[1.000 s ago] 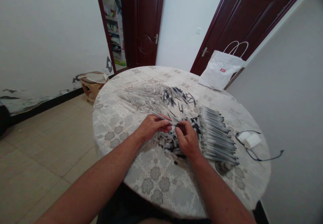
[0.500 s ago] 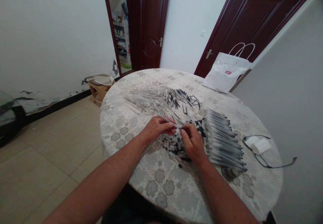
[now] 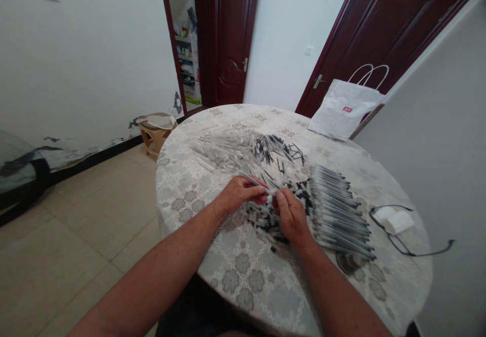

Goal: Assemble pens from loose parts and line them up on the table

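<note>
My left hand (image 3: pixel 241 194) is closed around a grey pen barrel (image 3: pixel 255 180) that sticks out up and to the left. My right hand (image 3: pixel 290 214) pinches the near end of that same barrel with thumb and forefinger; what small part it holds there I cannot make out. Both hands hover over a heap of small black and grey pen parts (image 3: pixel 266 215) on the round table (image 3: pixel 235 266). To the right lies a neat row of assembled pens (image 3: pixel 339 208). Behind the hands are loose grey barrels (image 3: pixel 224 150) and black refills (image 3: pixel 277 147).
A white paper bag (image 3: pixel 343 114) leans at the table's far right. Glasses and a white case (image 3: pixel 398 223) lie at the right edge. A small stool (image 3: pixel 154 132) stands on the tiled floor at the left, by an open doorway. A wall runs close on the right.
The view has shifted a little, so everything sits further right in the picture. My hands stay together on the barrel, the right fingers working at its end.
</note>
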Tool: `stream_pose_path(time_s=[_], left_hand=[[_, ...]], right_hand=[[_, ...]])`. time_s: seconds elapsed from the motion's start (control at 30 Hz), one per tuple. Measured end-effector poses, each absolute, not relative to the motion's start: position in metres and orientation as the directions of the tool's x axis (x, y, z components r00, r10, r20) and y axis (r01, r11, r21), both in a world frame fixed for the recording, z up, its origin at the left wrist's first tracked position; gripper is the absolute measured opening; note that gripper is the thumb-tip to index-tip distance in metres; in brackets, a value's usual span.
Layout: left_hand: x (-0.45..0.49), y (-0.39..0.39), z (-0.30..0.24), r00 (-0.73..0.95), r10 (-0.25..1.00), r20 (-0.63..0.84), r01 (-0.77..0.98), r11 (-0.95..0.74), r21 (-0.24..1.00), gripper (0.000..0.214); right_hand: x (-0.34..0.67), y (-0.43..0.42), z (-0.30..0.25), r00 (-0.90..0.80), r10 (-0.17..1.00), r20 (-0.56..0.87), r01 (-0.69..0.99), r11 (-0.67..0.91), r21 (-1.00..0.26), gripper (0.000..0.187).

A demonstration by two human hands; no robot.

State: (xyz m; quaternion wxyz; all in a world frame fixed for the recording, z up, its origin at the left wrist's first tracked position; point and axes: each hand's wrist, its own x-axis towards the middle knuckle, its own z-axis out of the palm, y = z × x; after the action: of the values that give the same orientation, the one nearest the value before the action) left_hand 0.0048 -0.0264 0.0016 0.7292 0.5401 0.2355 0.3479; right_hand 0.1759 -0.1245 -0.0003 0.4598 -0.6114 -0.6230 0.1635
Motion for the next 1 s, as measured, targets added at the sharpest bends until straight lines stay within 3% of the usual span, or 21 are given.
stream_pose_path(time_s=[0.3,0.53,0.67,0.83,1.0], left_hand=[[0.002,-0.028,0.011,0.649,0.758,0.068,-0.203,0.087,0.975,0.040],[-0.013,-0.024,0.041,0.718,0.688,0.105,0.030,-0.181,0.983,0.035],[-0.053,-0.016,0.047,0.502,0.850,0.160,0.167,-0.277,0.946,0.036],[-0.088,-0.028,0.030,0.494,0.863,0.108,0.519,-0.392,0.760,0.032],[-0.080,-0.045,0.008,0.547,0.834,0.072,0.641,-0.473,0.604,0.033]], right_hand=[[0.176,-0.127,0.002,0.113,0.918,0.381,0.584,0.249,-0.773,0.033],[0.179,-0.127,0.006,0.091,0.858,0.506,0.679,0.318,-0.662,0.023],[0.187,-0.128,0.004,0.202,0.835,0.511,0.703,0.240,-0.670,0.025],[0.196,-0.125,-0.002,0.262,0.814,0.518,0.710,0.201,-0.675,0.027],[0.193,-0.124,-0.003,0.199,0.814,0.546,0.742,0.239,-0.627,0.027]])
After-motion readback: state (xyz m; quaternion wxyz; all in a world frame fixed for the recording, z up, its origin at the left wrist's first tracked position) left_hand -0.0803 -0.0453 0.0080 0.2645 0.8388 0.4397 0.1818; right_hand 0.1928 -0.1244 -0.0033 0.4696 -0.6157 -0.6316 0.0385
